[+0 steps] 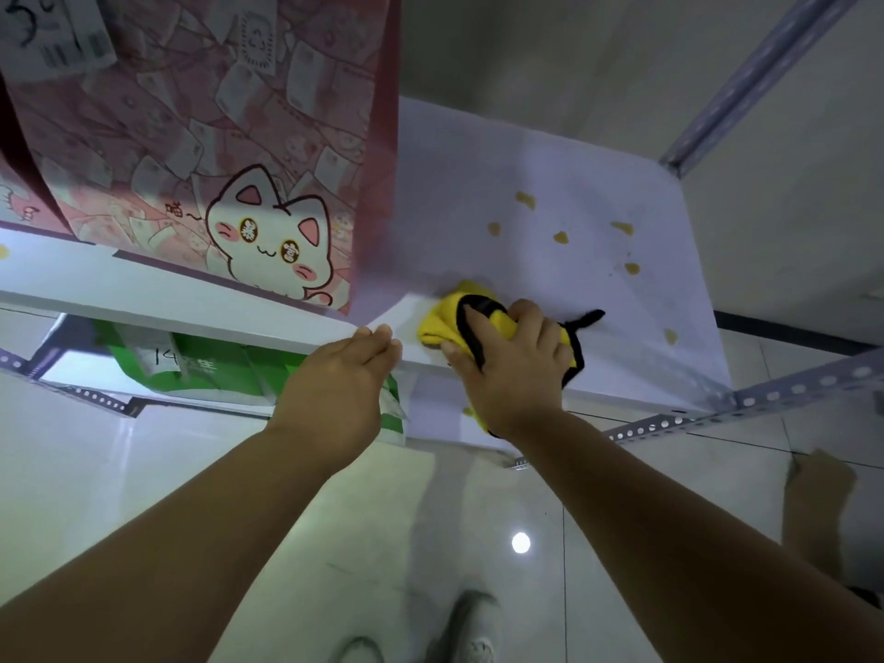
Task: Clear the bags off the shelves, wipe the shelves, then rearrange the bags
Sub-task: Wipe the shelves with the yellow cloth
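Observation:
A white shelf (550,184) carries several yellow-brown stains on its right half. My right hand (514,370) grips a yellow cloth with black edging (452,315) and presses it on the shelf's front part. My left hand (342,382) lies with straight fingers on the shelf's front edge, just left of the cloth. A tall pink bag with a white cartoon cat (215,150) stands on the shelf's left part, right beside the cloth. A green bag (225,366) sits on the shelf below, partly hidden by the upper shelf and my left hand.
Perforated metal rack posts (765,74) and rails (789,390) frame the shelf at the right. A paper label with handwritten numbers (52,31) hangs on the pink bag at top left. Glossy tiled floor (478,519) and my shoes (473,624) lie below.

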`<state>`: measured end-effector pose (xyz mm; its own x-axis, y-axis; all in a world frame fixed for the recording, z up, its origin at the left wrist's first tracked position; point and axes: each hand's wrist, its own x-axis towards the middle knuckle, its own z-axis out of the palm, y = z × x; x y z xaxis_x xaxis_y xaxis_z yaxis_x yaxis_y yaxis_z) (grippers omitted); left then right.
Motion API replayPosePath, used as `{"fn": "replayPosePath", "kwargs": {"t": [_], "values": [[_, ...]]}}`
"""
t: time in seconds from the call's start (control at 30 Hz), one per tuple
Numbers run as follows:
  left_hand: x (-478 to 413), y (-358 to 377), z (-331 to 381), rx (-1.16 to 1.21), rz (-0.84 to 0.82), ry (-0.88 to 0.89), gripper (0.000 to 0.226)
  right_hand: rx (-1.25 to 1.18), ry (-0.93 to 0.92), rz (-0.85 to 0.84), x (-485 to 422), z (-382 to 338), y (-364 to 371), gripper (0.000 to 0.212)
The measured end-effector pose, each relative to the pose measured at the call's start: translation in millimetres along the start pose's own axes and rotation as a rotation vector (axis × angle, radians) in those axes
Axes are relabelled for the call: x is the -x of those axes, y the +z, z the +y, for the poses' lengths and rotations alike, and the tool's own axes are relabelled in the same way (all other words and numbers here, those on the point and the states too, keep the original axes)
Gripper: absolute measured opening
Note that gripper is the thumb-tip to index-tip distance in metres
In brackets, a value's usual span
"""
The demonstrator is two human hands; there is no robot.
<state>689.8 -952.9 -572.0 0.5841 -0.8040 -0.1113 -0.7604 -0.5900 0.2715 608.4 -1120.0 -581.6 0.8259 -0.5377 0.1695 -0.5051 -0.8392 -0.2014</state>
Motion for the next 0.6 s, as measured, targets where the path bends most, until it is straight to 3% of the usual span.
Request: {"fn": "replayPosePath", "kwargs": {"t": [0.1,0.2,0.4,0.6], "values": [[-2,-8,4,-0.048,-0.005,-0.004,0.054,-0.048,-0.089,-0.05,7,20,-9,0.052],[-4,-11,12,-0.09,0.066,0.02,0.033,-0.078,-0.058,-0.084,15,48,-16,0.056],[-17,-11,38,-0.231,0.094,-0.061,0.04,-0.008,0.246,-0.024,23,103,-26,0.067],[-53,-2,60,-0.112,0.117,-0.091,0.048,0.041,0.531,0.036,6,134,-26,0.065]]}}
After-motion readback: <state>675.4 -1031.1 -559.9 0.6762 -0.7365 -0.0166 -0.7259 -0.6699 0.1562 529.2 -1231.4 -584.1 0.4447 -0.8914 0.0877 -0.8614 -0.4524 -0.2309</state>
